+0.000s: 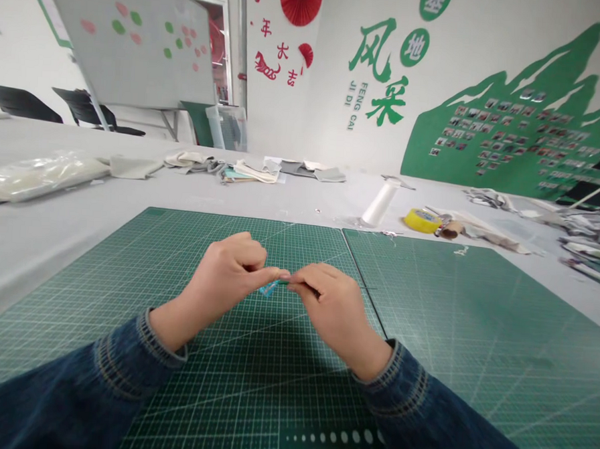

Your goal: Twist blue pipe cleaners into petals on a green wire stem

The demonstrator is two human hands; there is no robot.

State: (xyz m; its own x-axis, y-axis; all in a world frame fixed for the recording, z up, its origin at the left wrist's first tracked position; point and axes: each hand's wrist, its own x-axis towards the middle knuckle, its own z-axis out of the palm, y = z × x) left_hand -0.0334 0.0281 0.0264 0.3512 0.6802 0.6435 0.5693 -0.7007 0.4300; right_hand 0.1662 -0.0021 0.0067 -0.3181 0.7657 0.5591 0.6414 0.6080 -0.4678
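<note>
My left hand [229,274] and my right hand [330,310] meet above a green cutting mat [251,389]. Between their fingertips is a small strip of teal and light blue material [271,289], probably fabric or paper. Both hands pinch it, and my fingers hide most of it. Denim sleeves cover both of my forearms. A second green cutting mat [475,327] lies to the right, edge to edge with the first.
Beyond the mats, a grey table holds a plastic-wrapped bundle [41,176], fabric pieces [247,171], a white spool [381,202] and yellow tape [423,221]. Fabric scraps [585,239] are piled at the right. Chairs and a whiteboard stand farther back.
</note>
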